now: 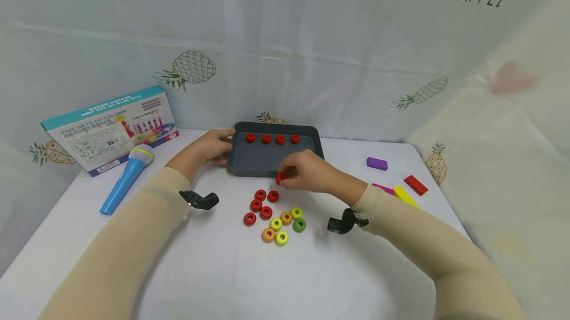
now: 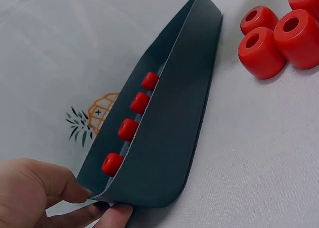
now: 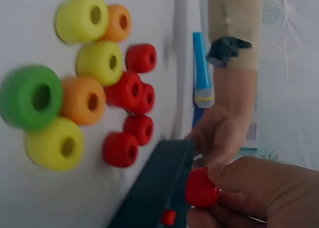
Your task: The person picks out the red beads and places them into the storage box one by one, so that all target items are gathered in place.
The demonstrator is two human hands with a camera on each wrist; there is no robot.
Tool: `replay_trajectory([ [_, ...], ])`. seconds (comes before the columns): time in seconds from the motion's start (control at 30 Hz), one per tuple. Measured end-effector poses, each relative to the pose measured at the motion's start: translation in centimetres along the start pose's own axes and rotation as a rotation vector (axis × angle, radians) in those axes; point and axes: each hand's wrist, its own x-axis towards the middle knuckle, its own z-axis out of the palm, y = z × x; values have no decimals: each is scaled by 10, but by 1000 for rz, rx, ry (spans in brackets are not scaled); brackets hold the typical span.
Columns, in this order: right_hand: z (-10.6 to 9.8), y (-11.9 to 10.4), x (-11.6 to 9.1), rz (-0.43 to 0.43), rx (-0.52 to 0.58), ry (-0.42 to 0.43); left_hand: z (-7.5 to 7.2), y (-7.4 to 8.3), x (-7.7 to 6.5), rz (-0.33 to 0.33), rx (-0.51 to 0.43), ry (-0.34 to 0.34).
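A dark grey tray (image 1: 256, 159) lies at the back of the table, with several red beads (image 1: 265, 139) in a row along its far side. My left hand (image 1: 210, 147) grips the tray's left end; in the left wrist view the thumb (image 2: 60, 180) is on the rim and fingers are under it. Just over the tray's front edge, my right hand (image 1: 309, 171) pinches a red bead (image 3: 202, 188) between thumb and fingers. Nearer me lie several loose red beads (image 1: 265, 212), beside yellow beads (image 1: 281, 238), orange beads (image 1: 268, 235) and a green bead (image 1: 299, 225).
At the left, a blue toy microphone (image 1: 122, 184) lies before a cardboard box (image 1: 113, 129) leaning on the curtain. Purple (image 1: 377, 163), red (image 1: 416, 185) and yellow blocks (image 1: 404, 195) lie at the right, with a magenta piece (image 1: 383, 188) partly behind my right arm.
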Motion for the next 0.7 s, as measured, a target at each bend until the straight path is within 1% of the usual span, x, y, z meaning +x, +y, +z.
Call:
replay_trajectory([
  [0.17,-19,-2,16,-49,-9,15,1,0,-2,3,5,7],
  [0.33,-32,-3,36,-69,-9,21,1,1,-4,10,10,9],
  [0.53,-37,5,61,-63,-56,9,1,0,-3,9,5,16],
  [0.7,-39,14,81,-53,-65,-28,1,-1,-2,10,6,18],
])
